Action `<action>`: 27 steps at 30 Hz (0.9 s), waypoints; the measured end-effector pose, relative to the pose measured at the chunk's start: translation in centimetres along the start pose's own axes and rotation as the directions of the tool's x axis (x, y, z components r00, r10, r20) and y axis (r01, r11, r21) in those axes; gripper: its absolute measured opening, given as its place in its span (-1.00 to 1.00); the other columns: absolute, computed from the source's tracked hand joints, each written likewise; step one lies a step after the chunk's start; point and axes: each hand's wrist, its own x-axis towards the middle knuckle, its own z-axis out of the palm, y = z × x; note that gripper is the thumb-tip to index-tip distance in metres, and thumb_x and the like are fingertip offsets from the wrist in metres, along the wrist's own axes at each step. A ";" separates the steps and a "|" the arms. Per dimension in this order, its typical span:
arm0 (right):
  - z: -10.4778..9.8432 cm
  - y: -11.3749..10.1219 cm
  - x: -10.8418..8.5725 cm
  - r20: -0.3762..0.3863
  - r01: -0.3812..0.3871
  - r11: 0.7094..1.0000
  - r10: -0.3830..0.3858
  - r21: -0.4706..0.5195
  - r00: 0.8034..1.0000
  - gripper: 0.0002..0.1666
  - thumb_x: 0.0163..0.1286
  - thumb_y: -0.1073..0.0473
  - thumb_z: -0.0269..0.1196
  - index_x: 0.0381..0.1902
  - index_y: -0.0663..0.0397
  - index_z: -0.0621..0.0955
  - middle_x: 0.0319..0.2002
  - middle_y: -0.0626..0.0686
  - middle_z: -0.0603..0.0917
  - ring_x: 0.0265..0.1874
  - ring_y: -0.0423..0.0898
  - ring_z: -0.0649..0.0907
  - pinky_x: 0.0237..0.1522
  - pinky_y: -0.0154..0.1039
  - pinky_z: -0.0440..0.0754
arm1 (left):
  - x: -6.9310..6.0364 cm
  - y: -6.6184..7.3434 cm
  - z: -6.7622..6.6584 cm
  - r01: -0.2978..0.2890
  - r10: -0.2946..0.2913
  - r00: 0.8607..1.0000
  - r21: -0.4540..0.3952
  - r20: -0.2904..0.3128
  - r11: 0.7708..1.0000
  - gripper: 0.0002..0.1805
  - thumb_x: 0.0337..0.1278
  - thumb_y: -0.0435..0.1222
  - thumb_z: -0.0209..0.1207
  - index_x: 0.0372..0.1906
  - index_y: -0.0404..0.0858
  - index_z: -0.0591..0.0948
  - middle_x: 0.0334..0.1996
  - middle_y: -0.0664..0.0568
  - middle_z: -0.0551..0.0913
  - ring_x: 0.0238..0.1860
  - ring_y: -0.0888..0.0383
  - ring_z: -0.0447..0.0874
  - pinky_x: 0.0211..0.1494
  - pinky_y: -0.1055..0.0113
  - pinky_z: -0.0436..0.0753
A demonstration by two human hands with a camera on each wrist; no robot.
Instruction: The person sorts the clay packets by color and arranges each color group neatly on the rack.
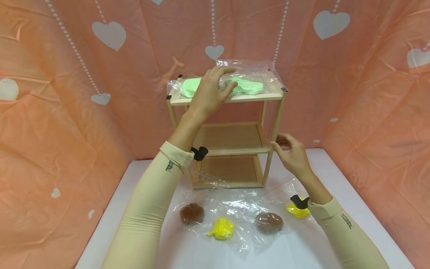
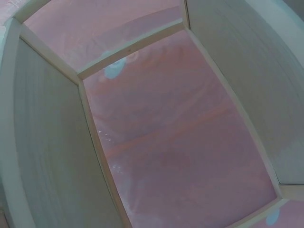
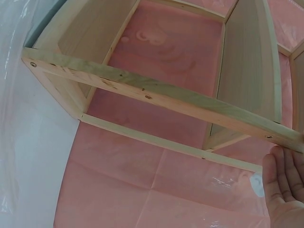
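Observation:
A small wooden shelf rack (image 1: 231, 151) has three levels. On its top board lie two light green soft lumps in clear plastic bags, a left lump (image 1: 190, 87) and a right lump (image 1: 246, 86). My left hand (image 1: 211, 87) is over the top board between them, fingers loosely bent and spread from the thumb; it partly covers both, and whether it touches a bag is unclear. My right hand (image 1: 291, 152) is at the rack's right front post (image 1: 276, 121), at middle-board height. In the right wrist view its fingers (image 3: 284, 173) lie fairly straight beside the post.
In front of the rack, on the white tabletop (image 1: 268, 257), lie a left brown lump (image 1: 192, 214), a yellow lump (image 1: 223, 228), a right brown lump (image 1: 269, 222) and another yellow lump (image 1: 298, 211), all in clear bags. Pink cloth (image 1: 151, 123) with white hearts hangs around.

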 end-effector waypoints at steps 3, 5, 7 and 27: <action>-0.1 0.0 0.1 0.005 -0.001 1.000 0.001 0.005 1.000 -0.65 0.44 0.45 0.41 0.14 0.45 0.67 -0.10 0.32 0.77 -0.16 -0.44 0.64 -0.01 -0.63 0.61 | -0.3 -0.1 -0.1 -0.037 0.037 0.999 -0.017 -0.030 0.999 -0.54 0.55 -0.25 0.29 0.41 -0.31 0.60 0.38 -0.08 0.63 0.46 -0.01 0.48 0.58 0.40 0.29; -0.1 0.0 0.1 0.011 -0.004 1.000 0.004 0.004 1.000 -0.65 0.44 0.44 0.41 0.15 0.45 0.67 -0.09 0.34 0.77 -0.16 -0.46 0.64 0.00 -0.63 0.61 | -0.7 -0.2 -0.2 -0.051 0.050 0.997 -0.027 -0.052 0.998 -0.54 0.55 -0.26 0.30 0.40 -0.32 0.60 0.36 -0.09 0.65 0.45 0.00 0.50 0.57 0.38 0.30; -0.1 0.0 0.1 0.015 -0.010 1.000 0.010 0.006 1.000 -0.65 0.46 0.43 0.41 0.15 0.45 0.67 -0.09 0.34 0.77 -0.15 -0.46 0.64 0.00 -0.63 0.61 | -1.2 -0.3 -0.3 -0.057 0.054 0.996 -0.044 -0.074 0.997 -0.55 0.54 -0.27 0.30 0.39 -0.31 0.61 0.35 -0.08 0.66 0.44 0.01 0.52 0.57 0.36 0.32; -0.2 0.2 0.0 0.046 -0.009 1.000 0.008 0.020 0.999 -0.69 0.51 0.38 0.37 0.14 0.42 0.67 -0.07 0.33 0.81 -0.13 -0.53 0.66 -0.03 -0.63 0.62 | -8.0 -1.5 -1.7 -0.163 0.132 0.972 -0.152 -0.192 0.975 -0.61 0.46 -0.33 0.36 0.29 -0.33 0.68 0.21 -0.09 0.73 0.29 0.03 0.63 0.46 0.25 0.51</action>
